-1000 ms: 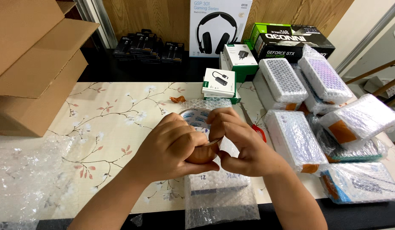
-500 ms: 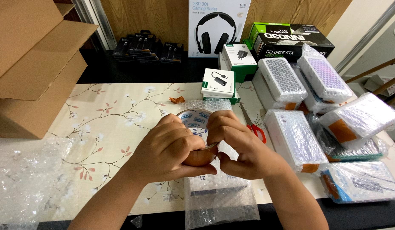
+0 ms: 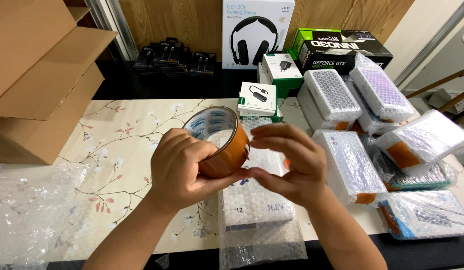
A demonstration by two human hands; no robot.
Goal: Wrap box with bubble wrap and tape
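Observation:
My left hand (image 3: 179,167) grips a roll of brown packing tape (image 3: 223,142), held up on edge above the table so its hollow core faces me. My right hand (image 3: 292,165) is at the roll's right side, fingers spread, with the thumb and fingertips touching the tape's lower rim. Directly beneath both hands lies a box wrapped in bubble wrap (image 3: 257,210) on the floral table (image 3: 107,145).
Several bubble-wrapped boxes (image 3: 349,165) lie at the right. Small white and green product boxes (image 3: 257,99), a headphone box (image 3: 258,32) and a black-green box (image 3: 342,50) stand at the back. An open cardboard carton (image 3: 39,80) sits at the left, loose bubble wrap (image 3: 27,210) below it.
The tape roll has been lifted and turned up on edge between my hands. My right hand's fingers have opened out from a closed pinch.

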